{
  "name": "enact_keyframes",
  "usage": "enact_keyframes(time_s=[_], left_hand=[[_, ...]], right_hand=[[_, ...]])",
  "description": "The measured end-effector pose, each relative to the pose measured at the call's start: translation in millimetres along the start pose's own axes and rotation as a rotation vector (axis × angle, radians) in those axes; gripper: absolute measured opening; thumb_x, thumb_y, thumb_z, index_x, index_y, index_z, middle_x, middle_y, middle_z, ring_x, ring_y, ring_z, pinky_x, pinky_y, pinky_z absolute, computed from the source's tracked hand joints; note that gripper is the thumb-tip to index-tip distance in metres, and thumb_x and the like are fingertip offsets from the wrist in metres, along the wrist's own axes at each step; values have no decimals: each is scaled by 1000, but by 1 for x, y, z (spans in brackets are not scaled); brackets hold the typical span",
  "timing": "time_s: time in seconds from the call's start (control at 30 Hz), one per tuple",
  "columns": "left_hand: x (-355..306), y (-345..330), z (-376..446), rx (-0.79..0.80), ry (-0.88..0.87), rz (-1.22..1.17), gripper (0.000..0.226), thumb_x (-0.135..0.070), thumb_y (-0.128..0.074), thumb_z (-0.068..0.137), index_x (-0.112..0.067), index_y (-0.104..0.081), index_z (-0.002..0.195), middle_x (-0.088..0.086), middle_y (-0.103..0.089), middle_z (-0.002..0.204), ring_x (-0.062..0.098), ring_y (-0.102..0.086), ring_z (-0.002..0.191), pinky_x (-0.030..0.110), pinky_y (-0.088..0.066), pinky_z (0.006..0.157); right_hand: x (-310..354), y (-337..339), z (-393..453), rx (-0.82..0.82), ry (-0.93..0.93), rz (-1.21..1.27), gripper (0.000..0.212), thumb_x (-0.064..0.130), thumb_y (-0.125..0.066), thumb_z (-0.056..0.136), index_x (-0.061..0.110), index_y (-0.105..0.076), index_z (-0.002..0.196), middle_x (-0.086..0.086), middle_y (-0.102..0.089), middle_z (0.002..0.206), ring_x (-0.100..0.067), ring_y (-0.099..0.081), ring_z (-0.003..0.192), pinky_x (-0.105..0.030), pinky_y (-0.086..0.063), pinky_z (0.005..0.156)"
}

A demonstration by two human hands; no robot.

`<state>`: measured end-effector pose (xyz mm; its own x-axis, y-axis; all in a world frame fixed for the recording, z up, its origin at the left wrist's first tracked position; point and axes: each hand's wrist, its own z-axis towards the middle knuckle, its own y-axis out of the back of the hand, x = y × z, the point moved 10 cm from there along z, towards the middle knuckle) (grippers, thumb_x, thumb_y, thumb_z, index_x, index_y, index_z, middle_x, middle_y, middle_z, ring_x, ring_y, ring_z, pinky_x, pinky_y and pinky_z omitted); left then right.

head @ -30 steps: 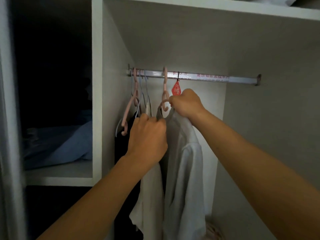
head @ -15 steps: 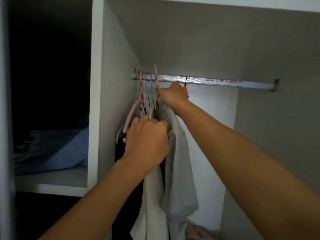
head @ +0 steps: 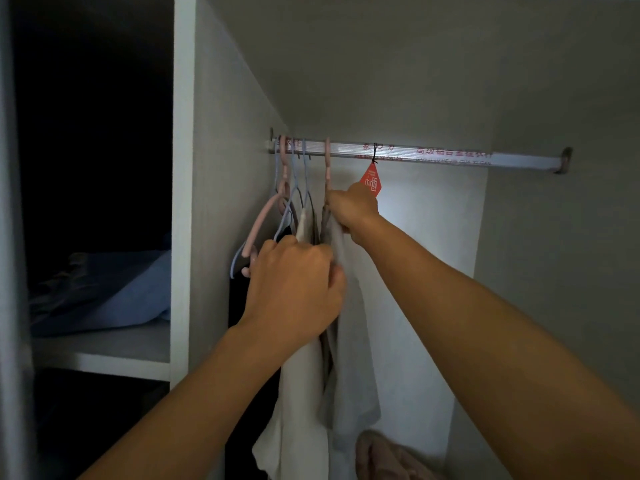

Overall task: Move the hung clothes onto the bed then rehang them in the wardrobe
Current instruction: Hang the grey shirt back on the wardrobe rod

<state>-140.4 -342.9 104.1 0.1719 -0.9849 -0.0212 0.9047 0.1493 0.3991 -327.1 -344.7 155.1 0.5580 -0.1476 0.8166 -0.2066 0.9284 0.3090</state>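
Dim wardrobe, head view. Metal rail runs across at 12 o'clock w/ red lettering on it; a red tag dangles from it on a black string, just at 1 o'clock of the right hand. Hangers bunched at the rail's left end: pink hanger farthest left, two blue-grey hangers next, then a second pink hanger nearest the right hand. Right hand reaches up, fingers curled round the neck/shoulder of that second pink hanger & the top of the grey shirt on it. Left hand lower, approx 7 o'clock of the right, fingers curled into the clothes where white garment & grey shirt meet; exactly which piece it grips, can't tell. Dark garment hangs at 9 o'clock of the white one, against the side panel. All clothes on the rail. Pinkish cloth heap on the wardrobe floor at 5 o'clock. Left compartment: shelf w/ folded blue fabric, very dark above.
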Motion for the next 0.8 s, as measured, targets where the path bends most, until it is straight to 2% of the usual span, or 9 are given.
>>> enact_keyframes(time_s=[0.13, 0.23, 0.33, 0.43, 0.57, 0.67, 0.8], left_hand=[[-5, 3, -2, -4, 11, 10, 26, -28, -66, 83, -18, -62, 60, -2, -55, 52, 13, -42, 54, 29, -30, 62], [-7, 3, -7, 19, 38, -6, 29, -25, -70, 81, -17, -57, 57, -3, -53, 49, 14, -44, 48, 28, -31, 58], [-5, 0, -14, 71, 90, -13, 33, -28, -63, 87, -16, -51, 59, -1, -54, 52, 18, -52, 50, 29, -37, 53], [3, -5, -22, 166, 177, 22, 32, -37, -52, 93, -17, -52, 68, 1, -60, 66, 22, -59, 65, 34, -49, 61], [6, -16, -35, 276, 205, 11, 33, -41, -49, 94, -19, -55, 70, -3, -60, 68, 18, -60, 66, 33, -50, 63], [8, -25, -49, 342, 200, -50, 30, -44, -53, 93, -22, -64, 76, -7, -63, 70, 14, -61, 65, 32, -52, 63], [7, -37, -68, 467, 142, -115, 31, -50, -54, 92, -26, -66, 78, -9, -62, 69, 12, -61, 66, 28, -49, 59]], right_hand=[[3, -3, -2, 47, 16, -17, 16, 18, -57, 92, 11, -53, 79, -10, -57, 80, -25, -59, 74, -35, -52, 66], [-4, -6, -5, 49, 20, -23, 15, 23, -57, 91, 9, -56, 84, -9, -58, 79, -28, -62, 74, -38, -57, 68], [-13, -1, -14, 23, 19, 0, 30, 37, -54, 92, 7, -61, 94, -9, -63, 86, -29, -65, 81, -45, -60, 77], [-26, 12, -33, -1, 22, -87, 43, 50, -52, 94, 8, -65, 93, -9, -68, 89, -27, -67, 81, -45, -60, 78], [-62, 23, -70, 107, 0, -259, 33, 33, -66, 84, 1, -70, 91, -15, -72, 89, -31, -70, 80, -51, -59, 79], [-86, 37, -106, 181, -15, -334, 31, 31, -69, 83, 1, -72, 91, -12, -73, 86, -25, -70, 80, -44, -60, 80], [-102, 56, -158, 251, -20, -471, 23, 41, -73, 83, 19, -71, 88, 5, -68, 83, -11, -64, 78, -27, -51, 65]])
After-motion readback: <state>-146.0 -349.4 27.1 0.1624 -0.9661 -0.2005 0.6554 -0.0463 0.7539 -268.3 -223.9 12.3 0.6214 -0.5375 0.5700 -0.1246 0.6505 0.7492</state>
